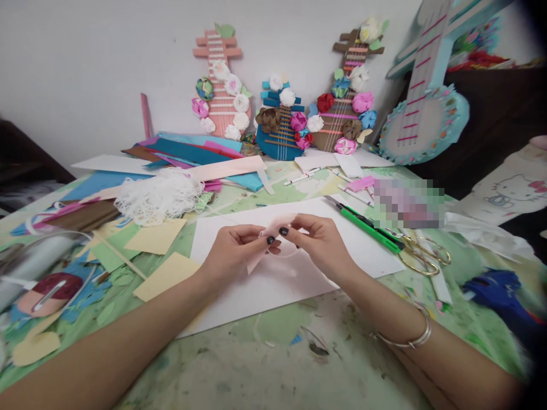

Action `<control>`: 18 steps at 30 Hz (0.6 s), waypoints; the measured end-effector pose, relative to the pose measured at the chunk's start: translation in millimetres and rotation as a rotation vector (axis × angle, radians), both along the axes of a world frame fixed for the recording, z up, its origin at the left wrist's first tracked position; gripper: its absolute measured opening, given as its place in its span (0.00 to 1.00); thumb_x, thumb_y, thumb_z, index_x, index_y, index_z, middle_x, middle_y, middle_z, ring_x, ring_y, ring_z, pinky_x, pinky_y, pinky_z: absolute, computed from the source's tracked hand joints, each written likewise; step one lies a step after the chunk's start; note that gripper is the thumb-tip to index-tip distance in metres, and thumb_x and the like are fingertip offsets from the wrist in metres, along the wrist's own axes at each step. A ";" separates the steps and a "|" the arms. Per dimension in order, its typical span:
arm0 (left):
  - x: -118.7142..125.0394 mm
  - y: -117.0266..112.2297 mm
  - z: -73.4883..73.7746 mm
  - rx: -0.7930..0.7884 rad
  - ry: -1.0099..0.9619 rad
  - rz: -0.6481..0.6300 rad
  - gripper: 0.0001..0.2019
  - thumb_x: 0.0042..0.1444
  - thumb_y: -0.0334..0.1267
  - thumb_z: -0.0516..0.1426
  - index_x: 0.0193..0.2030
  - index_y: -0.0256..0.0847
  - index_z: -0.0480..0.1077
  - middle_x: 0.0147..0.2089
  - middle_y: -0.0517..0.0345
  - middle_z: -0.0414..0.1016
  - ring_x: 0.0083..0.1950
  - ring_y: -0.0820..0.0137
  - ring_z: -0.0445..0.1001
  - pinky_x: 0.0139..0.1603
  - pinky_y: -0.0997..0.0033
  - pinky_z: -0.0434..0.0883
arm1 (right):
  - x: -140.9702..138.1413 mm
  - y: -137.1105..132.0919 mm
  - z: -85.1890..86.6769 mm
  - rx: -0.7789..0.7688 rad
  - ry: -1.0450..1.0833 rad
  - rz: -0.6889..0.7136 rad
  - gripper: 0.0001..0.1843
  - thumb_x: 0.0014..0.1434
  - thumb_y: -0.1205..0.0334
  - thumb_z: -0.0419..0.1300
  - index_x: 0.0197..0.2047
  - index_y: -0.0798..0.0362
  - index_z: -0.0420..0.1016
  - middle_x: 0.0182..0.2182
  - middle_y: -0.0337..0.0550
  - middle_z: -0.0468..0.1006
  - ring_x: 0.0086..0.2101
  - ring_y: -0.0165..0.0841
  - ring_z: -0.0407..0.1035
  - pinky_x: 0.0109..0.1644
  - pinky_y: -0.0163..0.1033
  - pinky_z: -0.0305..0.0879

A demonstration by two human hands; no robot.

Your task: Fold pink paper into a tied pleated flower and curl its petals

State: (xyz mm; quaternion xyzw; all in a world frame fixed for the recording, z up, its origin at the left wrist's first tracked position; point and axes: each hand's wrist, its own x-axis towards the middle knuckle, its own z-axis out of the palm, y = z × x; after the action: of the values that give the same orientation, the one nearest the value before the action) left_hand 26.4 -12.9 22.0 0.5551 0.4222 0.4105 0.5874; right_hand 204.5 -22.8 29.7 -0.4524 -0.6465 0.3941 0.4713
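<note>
My left hand [234,249] and my right hand [327,242] meet over a white sheet of paper [233,304]. Between their fingertips is a small piece of pale pink crepe paper [281,224], gathered at the top, with a loose strip hanging below the left fingers. Both hands pinch it with thumb and fingers. A thin white string [223,218] appears to run from the heap of white string [160,196] to the left hand. Part of the pink paper is hidden behind the fingers.
A green utility knife [370,226] lies on the sheet's right side, by gold-handled scissors [421,256]. A blue glue gun [496,290] is at far right. Coloured crepe paper [200,159] and yellow paper pieces [164,276] lie left. Flower-decorated paper instruments [280,134] lean on the wall.
</note>
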 end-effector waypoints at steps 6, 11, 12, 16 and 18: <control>-4.9 1.7 -6.5 0.453 0.292 0.367 0.10 0.50 0.42 0.60 0.36 0.40 0.77 0.36 0.55 0.79 0.37 0.66 0.76 0.41 0.67 0.72 | 1.8 5.5 -10.6 0.015 -0.106 -0.309 0.12 0.49 0.59 0.62 0.37 0.53 0.76 0.43 0.48 0.75 0.41 0.36 0.68 0.34 0.37 0.68; -8.4 1.5 -16.3 0.966 0.412 0.335 0.09 0.52 0.33 0.58 0.39 0.46 0.76 0.33 0.60 0.79 0.32 0.72 0.74 0.44 0.67 0.71 | -9.8 -3.4 -6.2 -0.601 0.228 0.189 0.16 0.55 0.55 0.55 0.29 0.59 0.76 0.28 0.51 0.79 0.20 0.28 0.69 0.22 0.32 0.63; -8.7 1.2 -17.5 1.042 0.417 0.292 0.10 0.52 0.32 0.58 0.40 0.46 0.76 0.34 0.60 0.80 0.33 0.71 0.75 0.47 0.66 0.70 | -11.4 -4.5 -6.0 -0.679 0.314 0.284 0.15 0.55 0.55 0.55 0.32 0.59 0.76 0.30 0.51 0.79 0.21 0.29 0.70 0.22 0.32 0.64; -9.9 0.5 -19.9 1.204 0.509 0.170 0.10 0.53 0.30 0.57 0.41 0.45 0.75 0.39 0.57 0.80 0.43 0.65 0.77 0.51 0.61 0.69 | -13.2 -4.4 -8.8 -0.782 0.554 0.436 0.13 0.56 0.59 0.54 0.36 0.59 0.75 0.33 0.50 0.80 0.28 0.32 0.75 0.29 0.32 0.68; -10.9 0.9 -20.5 1.258 0.519 0.120 0.10 0.53 0.30 0.57 0.42 0.44 0.74 0.39 0.57 0.80 0.46 0.64 0.77 0.52 0.60 0.69 | -13.2 -3.5 -11.2 -0.822 0.623 0.446 0.16 0.59 0.56 0.52 0.36 0.59 0.75 0.32 0.50 0.79 0.30 0.33 0.75 0.33 0.34 0.69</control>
State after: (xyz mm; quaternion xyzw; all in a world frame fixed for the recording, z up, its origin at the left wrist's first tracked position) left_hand 15.4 -12.1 1.6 0.8471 0.2606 0.4631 0.0091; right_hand 191.3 -26.4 18.5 -0.3134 -0.3499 0.8188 0.3300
